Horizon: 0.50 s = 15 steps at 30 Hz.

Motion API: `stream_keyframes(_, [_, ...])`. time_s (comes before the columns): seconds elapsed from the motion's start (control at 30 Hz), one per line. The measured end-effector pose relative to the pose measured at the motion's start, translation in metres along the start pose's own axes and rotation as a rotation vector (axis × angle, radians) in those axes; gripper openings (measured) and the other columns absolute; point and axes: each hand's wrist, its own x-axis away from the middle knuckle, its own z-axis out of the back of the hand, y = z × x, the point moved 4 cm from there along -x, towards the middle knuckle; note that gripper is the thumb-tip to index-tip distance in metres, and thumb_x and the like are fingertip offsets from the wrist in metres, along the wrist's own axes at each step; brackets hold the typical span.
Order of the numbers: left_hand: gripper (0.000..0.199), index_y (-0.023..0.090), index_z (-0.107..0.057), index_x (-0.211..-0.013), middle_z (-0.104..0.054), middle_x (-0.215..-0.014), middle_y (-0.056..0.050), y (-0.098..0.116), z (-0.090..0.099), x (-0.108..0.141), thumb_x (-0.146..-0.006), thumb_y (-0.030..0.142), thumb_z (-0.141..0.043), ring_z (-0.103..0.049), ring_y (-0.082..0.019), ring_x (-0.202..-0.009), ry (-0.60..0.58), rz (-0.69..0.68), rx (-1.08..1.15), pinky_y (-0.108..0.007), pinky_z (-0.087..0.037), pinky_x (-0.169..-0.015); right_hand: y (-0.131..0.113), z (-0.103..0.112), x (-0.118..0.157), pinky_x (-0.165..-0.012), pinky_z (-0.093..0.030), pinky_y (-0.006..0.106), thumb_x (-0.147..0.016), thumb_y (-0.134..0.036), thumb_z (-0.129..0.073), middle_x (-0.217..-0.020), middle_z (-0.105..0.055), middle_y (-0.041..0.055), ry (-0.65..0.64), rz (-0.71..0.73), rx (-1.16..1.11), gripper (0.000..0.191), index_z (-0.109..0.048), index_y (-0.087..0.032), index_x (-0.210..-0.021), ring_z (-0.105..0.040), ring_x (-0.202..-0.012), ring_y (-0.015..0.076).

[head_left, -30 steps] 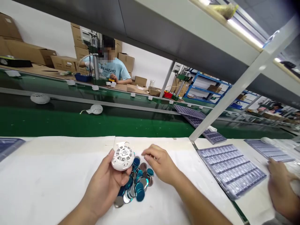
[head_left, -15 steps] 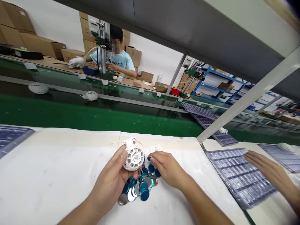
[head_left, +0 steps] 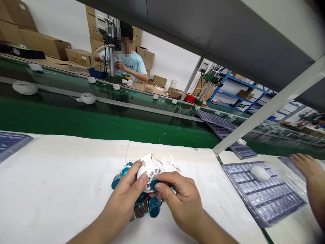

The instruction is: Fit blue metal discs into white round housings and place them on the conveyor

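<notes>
My left hand (head_left: 122, 200) is closed around a round white plastic housing (head_left: 147, 166) with a spoked grille, holding it tilted above the table. Between the thumb and fingers of my right hand (head_left: 182, 201) is a small blue disc (head_left: 153, 183), which sits against the middle of the grille. Whether it is seated there I cannot tell. Beneath both hands lies a loose pile of blue and silver discs (head_left: 154, 207), partly hidden by my fingers. A crumpled white piece (head_left: 170, 164) rests just behind the housing.
On the right, a clear compartment tray (head_left: 271, 195) carries a white rounded part (head_left: 259, 173); another person's hand (head_left: 307, 167) is beyond it. A green conveyor (head_left: 76, 120) with white parts runs behind the table. A slanted post (head_left: 264, 108) and overhead shelf limit room. A co-worker (head_left: 135, 66) sits opposite.
My right hand has moved left, bringing the blue disc from beside the pile to the housing. A white part now lies on the right tray, and the other person's hand has withdrawn rightward.
</notes>
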Motion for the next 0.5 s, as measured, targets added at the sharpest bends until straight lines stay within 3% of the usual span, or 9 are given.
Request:
stream_keyframes(0.2, [0.09,0.03,-0.033,-0.151,-0.06,-0.08,-0.001,-0.002,0.004,0.006,-0.079,0.075,-0.062,-0.058,-0.023,-0.077,0.047,0.098,-0.105,-0.031,-0.049,-0.061,-0.002,0.0,0.001,-0.062,-0.054,0.017,-0.09,-0.012,-0.062,-0.075,-0.072,-0.0049,-0.01,-0.025,0.021,0.021,-0.068,-0.028,-0.103,-0.067,-0.063,0.0097])
stream_keyframes(0.27, [0.093,0.029,-0.032,-0.152,-0.061,-0.08,0.0,0.0,0.004,0.006,-0.078,0.077,-0.062,-0.058,-0.021,-0.074,0.023,0.102,-0.172,-0.029,-0.046,-0.06,0.005,0.0,0.002,-0.058,-0.051,0.017,-0.088,-0.015,-0.064,-0.064,-0.063,-0.0077,-0.031,-0.155,-0.005,0.021,-0.065,-0.028,-0.105,-0.061,-0.057,0.0094])
stream_keyframes(0.33, [0.094,0.026,-0.03,-0.151,-0.062,-0.076,0.001,0.003,0.002,0.006,-0.078,0.073,-0.066,-0.055,-0.018,-0.069,-0.078,0.086,-0.209,-0.027,-0.042,-0.058,0.013,0.003,0.003,-0.054,-0.046,0.018,-0.084,-0.021,-0.071,-0.059,-0.051,-0.01,0.004,-0.317,-0.032,0.027,-0.062,-0.028,-0.108,-0.053,-0.053,0.0093])
stream_keyframes(0.43, [0.09,0.022,-0.032,-0.148,-0.063,-0.076,0.0,0.003,-0.002,0.005,-0.079,0.065,-0.07,-0.056,-0.017,-0.068,-0.194,0.053,-0.185,-0.026,-0.041,-0.059,0.017,0.002,0.002,-0.061,-0.048,0.022,-0.075,-0.038,-0.083,-0.082,-0.057,-0.0042,0.028,-0.435,-0.199,0.054,-0.057,-0.028,-0.121,-0.055,-0.067,0.0122])
stream_keyframes(0.5, [0.086,0.021,-0.035,-0.146,-0.064,-0.08,-0.001,0.002,-0.005,0.008,-0.08,0.064,-0.069,-0.057,-0.017,-0.068,-0.241,-0.005,-0.109,-0.027,-0.044,-0.059,0.012,-0.01,0.002,-0.061,-0.051,0.027,-0.075,-0.052,-0.08,-0.097,-0.06,0.0017,-0.138,-0.469,-0.474,0.067,-0.05,-0.029,-0.131,-0.06,-0.071,0.0154])
